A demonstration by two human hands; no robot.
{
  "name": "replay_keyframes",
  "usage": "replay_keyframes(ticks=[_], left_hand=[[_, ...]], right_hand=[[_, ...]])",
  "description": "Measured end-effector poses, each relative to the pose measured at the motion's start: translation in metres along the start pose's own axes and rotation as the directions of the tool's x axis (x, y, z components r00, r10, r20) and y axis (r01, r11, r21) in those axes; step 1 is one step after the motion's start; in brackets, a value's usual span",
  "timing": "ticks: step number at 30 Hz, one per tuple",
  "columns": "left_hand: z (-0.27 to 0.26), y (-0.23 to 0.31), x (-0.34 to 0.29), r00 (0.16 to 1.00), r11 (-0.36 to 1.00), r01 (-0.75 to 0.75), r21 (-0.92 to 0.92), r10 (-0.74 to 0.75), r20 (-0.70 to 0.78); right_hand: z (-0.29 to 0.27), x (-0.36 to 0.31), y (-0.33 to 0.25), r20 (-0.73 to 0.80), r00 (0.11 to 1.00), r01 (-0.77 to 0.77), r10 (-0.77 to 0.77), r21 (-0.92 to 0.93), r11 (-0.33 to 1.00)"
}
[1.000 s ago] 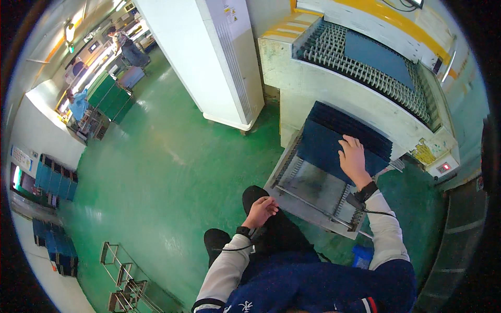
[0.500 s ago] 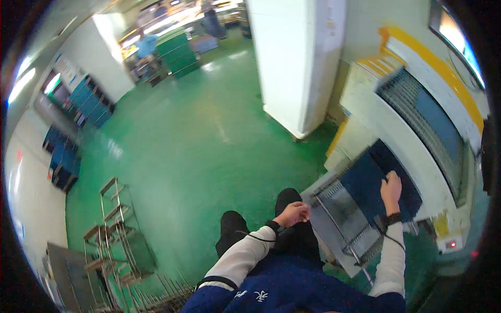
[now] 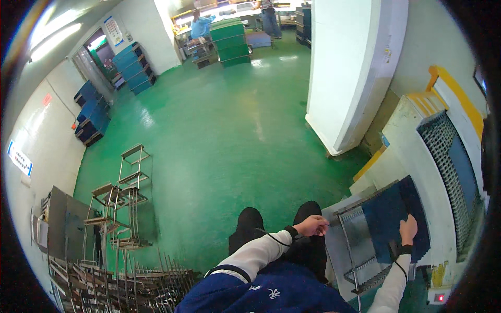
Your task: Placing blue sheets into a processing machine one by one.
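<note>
My right hand (image 3: 408, 229) is closed over a stack of dark blue panels (image 3: 383, 216) on the right; its fingertips are hidden, so what they grip cannot be made out. The panels stand in a metal rack (image 3: 356, 242) with toothed, spring-like rails and a crossbar. My left hand (image 3: 312, 226) hovers over my right knee, beside the rack's left edge. Its fingers are curled together and nothing shows in them. Dark bands are round both wrists.
A cream machine (image 3: 412, 141) with a mesh conveyor stands right of the rack. Beyond rises a white pillar (image 3: 342, 78). Metal frames (image 3: 122, 195) and many thin rods (image 3: 156, 276) are at the left. Stacked blue crates (image 3: 94, 117), green crates (image 3: 229, 41) and a person in blue (image 3: 200, 26) are farther off.
The view has swung left, so the scene sits farther right and more of the left wall shows. Both hands keep nearly the same places relative to the rack and panels.
</note>
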State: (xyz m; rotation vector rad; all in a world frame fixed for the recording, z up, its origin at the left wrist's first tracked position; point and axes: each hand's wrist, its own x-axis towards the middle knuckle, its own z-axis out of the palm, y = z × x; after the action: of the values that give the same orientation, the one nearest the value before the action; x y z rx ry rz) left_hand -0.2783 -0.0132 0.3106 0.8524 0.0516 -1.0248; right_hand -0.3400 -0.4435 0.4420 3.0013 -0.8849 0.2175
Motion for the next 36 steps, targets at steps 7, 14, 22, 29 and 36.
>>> replay_keyframes(ticks=[7,14,22,29,36], left_hand=[[0.001,0.001,0.0,1.0,1.0,0.004,-0.006,-0.004,0.025],[-0.006,-0.006,0.008,1.0,1.0,0.007,-0.013,-0.007,0.017],[-0.011,-0.008,0.012,0.999,0.997,0.041,-0.066,-0.04,0.019],[-0.01,-0.007,0.01,0.999,0.997,0.047,-0.068,-0.045,0.027],[-0.011,-0.007,0.01,0.998,0.993,0.049,-0.104,-0.045,0.04]], right_hand=[[-0.011,-0.001,-0.013,0.016,0.993,-0.115,0.115,0.009,0.993],[-0.023,-0.006,-0.03,-0.018,0.992,-0.125,0.124,-0.045,0.991],[-0.03,-0.019,-0.048,-0.08,0.981,-0.176,0.175,-0.013,0.984],[-0.029,-0.019,-0.048,-0.09,0.98,-0.181,0.176,-0.056,0.982],[-0.028,-0.02,-0.048,-0.092,0.981,-0.175,0.17,-0.047,0.983]])
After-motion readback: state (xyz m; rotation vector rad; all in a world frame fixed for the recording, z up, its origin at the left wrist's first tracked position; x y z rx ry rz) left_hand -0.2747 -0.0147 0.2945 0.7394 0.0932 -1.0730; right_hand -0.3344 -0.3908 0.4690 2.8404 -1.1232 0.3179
